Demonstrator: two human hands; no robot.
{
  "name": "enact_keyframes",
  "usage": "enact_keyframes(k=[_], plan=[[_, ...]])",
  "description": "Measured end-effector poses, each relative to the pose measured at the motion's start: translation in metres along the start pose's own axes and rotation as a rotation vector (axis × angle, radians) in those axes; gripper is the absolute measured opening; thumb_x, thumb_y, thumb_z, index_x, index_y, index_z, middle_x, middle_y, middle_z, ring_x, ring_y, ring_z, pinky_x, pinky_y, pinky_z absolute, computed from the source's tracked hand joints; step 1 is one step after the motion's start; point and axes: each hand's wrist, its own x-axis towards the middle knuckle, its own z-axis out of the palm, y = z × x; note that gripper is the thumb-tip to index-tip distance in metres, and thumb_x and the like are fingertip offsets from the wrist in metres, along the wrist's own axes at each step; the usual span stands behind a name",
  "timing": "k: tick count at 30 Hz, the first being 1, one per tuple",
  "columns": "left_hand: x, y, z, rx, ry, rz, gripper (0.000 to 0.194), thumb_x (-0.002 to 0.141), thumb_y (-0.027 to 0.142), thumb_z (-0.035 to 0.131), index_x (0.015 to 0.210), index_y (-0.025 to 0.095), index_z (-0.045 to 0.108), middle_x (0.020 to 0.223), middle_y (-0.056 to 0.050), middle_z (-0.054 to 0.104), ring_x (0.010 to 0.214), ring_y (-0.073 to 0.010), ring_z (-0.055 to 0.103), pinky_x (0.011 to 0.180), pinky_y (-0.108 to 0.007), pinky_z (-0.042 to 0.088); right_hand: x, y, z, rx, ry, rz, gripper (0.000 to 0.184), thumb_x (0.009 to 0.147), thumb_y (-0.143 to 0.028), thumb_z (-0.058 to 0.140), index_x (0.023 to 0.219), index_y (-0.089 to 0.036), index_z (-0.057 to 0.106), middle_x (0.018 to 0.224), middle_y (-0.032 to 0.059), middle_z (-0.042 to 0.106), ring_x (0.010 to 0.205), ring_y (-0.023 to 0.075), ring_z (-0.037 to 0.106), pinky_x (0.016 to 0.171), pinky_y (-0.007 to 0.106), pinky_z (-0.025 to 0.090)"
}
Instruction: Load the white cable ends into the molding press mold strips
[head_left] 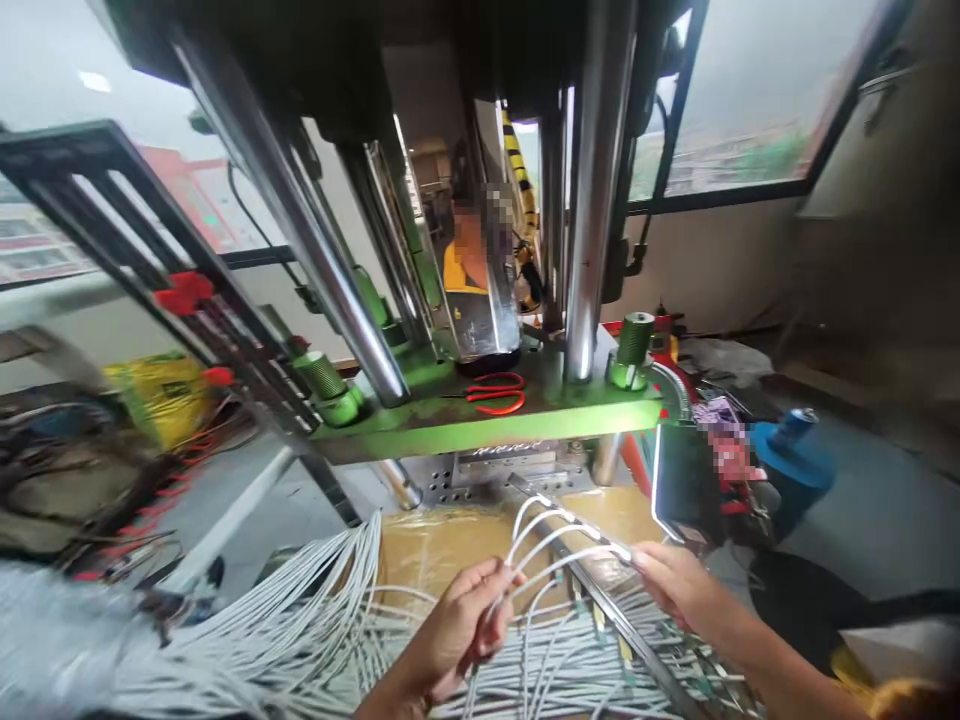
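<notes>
1. Cable pile (322, 640): white lengths are lying beneath and to the left of my hands.
2. Left hand (472, 615): my fingers are curling closed around the cables (516, 522), thumb pressing on them. This hand is sitting to the left of the strip, apart from it.
3. Right hand (679, 585): my thumb and forefinger are pinching the near, right-hand end of the strip (581, 523).
4. Strip: its long axis is running from my right fingertips away and leftward, toward the press. The cables are meeting it at intervals and arching back to my left hand. The right hand is the nearer, being in contact.
5. Rail (637, 630): it is sloping below the strip in a similar direction.
6. Box (435, 548): it is lying beyond my left hand.
7. Die (510, 458): it is sitting past the strip's far end; contact I am not able to confirm.
8. Green plate (420, 435): it is spanning above the die and bearing red-handled scissors (501, 405).
9. Posts (596, 200): they are rising from the plate.
</notes>
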Motion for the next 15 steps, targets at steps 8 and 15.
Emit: enact_keyframes(k=[8,15], plan=[[-0.017,-0.032,0.011,0.102,-0.028,-0.081,0.034,0.085,0.049,0.059,0.089,0.016,0.055,0.05,0.006,0.048,0.036,-0.0021,0.025,0.04,-0.02,0.007,-0.028,0.053,-0.007,0.069,-0.208,0.028,0.045,0.091,-0.058,0.034,0.071,-0.022,0.052,0.065,-0.0019,0.048,0.063,0.0161,0.045,0.059,0.027,0.038],[-0.021,-0.036,0.018,0.164,0.036,-0.091,0.038,0.081,0.053,0.06,0.088,0.016,0.055,0.049,0.005,0.049,0.035,-0.0024,0.024,0.039,-0.02,0.005,-0.032,0.058,-0.008,0.042,-0.221,0.005,0.046,0.093,-0.057,0.033,0.077,-0.022,0.057,0.077,0.0004,0.058,0.075,0.0187,0.052,0.071,0.027,0.041]])
